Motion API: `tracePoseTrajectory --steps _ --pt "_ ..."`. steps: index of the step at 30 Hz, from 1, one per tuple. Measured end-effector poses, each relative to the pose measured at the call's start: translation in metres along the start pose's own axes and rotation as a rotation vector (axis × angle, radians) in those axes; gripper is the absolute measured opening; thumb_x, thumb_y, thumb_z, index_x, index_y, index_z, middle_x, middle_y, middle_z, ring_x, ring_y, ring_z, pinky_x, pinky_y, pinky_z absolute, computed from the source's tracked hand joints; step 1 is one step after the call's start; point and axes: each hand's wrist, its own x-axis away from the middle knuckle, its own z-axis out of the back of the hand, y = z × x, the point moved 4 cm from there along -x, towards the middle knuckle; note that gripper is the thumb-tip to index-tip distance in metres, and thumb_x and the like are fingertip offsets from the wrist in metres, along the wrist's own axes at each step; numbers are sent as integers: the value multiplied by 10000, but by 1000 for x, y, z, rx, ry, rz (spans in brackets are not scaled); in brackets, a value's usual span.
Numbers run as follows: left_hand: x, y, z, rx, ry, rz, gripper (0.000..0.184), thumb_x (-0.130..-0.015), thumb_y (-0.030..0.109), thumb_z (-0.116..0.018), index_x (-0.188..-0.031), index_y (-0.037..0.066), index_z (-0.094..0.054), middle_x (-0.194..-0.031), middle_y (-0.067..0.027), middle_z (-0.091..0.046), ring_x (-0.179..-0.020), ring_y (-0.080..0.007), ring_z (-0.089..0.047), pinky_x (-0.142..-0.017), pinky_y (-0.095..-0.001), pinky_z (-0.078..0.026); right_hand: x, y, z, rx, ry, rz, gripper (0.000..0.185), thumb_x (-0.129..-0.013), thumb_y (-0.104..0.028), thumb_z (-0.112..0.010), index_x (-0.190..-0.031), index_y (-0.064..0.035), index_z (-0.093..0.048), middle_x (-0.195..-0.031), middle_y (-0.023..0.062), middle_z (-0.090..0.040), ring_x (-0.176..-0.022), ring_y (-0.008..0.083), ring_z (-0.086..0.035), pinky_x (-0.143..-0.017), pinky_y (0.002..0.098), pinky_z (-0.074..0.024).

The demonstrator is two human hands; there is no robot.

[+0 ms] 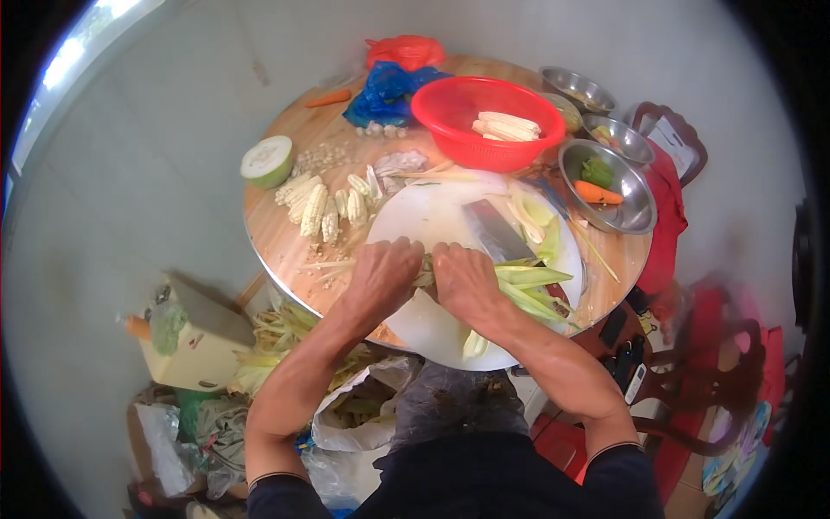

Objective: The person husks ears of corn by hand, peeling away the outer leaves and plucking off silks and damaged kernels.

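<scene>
Both my fists are closed side by side over the near part of a round white cutting board. My left hand and my right hand grip an ear of corn, of which only a small brownish-green bit shows between them. Green husk leaves stick out to the right of my right hand. Beyond that hand a cleaver lies flat on the board, its handle hidden under husks. Peeled corn cobs are piled on the table left of the board.
A red basket with peeled cobs stands at the back. Metal bowls line the right side, one holding a carrot. A halved gourd sits at the left edge. Below the table are a husk-filled bag and a chair.
</scene>
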Motion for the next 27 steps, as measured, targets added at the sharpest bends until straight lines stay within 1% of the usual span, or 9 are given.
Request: tracePoseTrajectory --steps 7,10,12,15,18,20,21,23,27 --pt "-3 -2 -13 -29 -29 68 186 -735 88 -728 -868 48 -604 -829 -165 -646 -747 -362 -682 -626 -465 -531 0 1 -10 29 23 -34 113 -765 -23 -650 -864 31 -636 -773 212 -674 -670 361 -695 -618 447 -567" --pt "-5 -8 -24 -29 -28 172 169 -771 118 -711 -880 44 -604 -818 -173 -654 -765 -369 -685 -643 -471 -531 -2 3 -6 -19 95 -69 118 -756 -32 -661 -861 16 -640 -774 221 -679 -716 394 -702 -646 457 -568" --pt "-7 -10 -22 -8 -31 203 166 -790 135 -701 -889 44 -603 -812 -175 -656 -773 -373 -686 -654 -478 -530 -7 10 -10 -82 30 -81 150 -754 -64 -690 -874 11 -642 -818 256 -692 -786 436 -704 -696 494 -568" --pt "-8 -9 -5 83 -76 158 175 -799 153 -704 -914 37 -640 -878 -175 -691 -822 -388 -692 -700 -487 -531 -12 20 -6 -126 -125 -65 286 -758 -169 -783 -924 11 -634 -913 255 -696 -912 446 -672 -775 513 -536" --pt "-6 -15 6 285 -222 230 224 -795 194 -745 -956 47 -693 -974 -178 -720 -861 -398 -691 -741 -481 -532 -10 29 8 -246 -187 55 347 -743 -204 -810 -974 -5 -644 -933 230 -695 -925 450 -659 -798 506 -522" --pt "-4 -17 12 457 -227 245 301 -788 214 -810 -1034 69 -712 -872 -182 -722 -828 -314 -705 -759 -411 -544 -8 35 8 -278 -157 73 370 -735 -212 -819 -990 -8 -644 -933 232 -688 -926 452 -654 -797 503 -518" --pt "-4 -17 17 458 -226 246 301 -788 214 -810 -1034 69 -712 -872 -182 -722 -828 -314 -705 -759 -411 -544 -8 36 12 -307 -120 88 394 -728 -221 -828 -1006 -10 -644 -933 233 -682 -927 453 -648 -796 500 -514" --pt "-5 -15 24 566 -259 298 377 -766 245 -847 -1053 31 -726 -1044 -199 -718 -956 -350 -685 -836 -429 -531 -7 36 17 -346 -119 72 392 -732 -215 -827 -1006 -5 -641 -940 240 -674 -931 454 -644 -797 494 -513" --pt "1 -21 31 668 -271 295 430 -767 222 -870 -1108 18 -706 -1090 -187 -711 -1031 -312 -673 -889 -409 -521 -3 40 25 -406 -68 -5 432 -750 -245 -845 -1045 -8 -634 -987 234 -669 -950 447 -641 -810 475 -514"
